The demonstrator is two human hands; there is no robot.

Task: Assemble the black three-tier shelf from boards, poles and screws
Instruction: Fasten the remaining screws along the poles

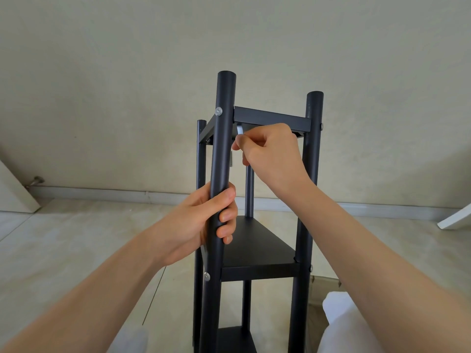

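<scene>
Left hand (204,220) wrapped tight around near-left pole (220,174) of upright black shelf (257,250), right hand (270,151) above it, fingers pinched on silver hex key (239,129) under top board (271,119)

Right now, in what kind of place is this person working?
Probably a bare indoor room, worked in at floor level: a plain beige wall, a pale tiled floor and a skirting board along its foot.

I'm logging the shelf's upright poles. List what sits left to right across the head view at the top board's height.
Thin far-left pole → thick near-left pole with a silver screw → small metal tool → right hand pinching it under the top board → near-right pole.
</scene>
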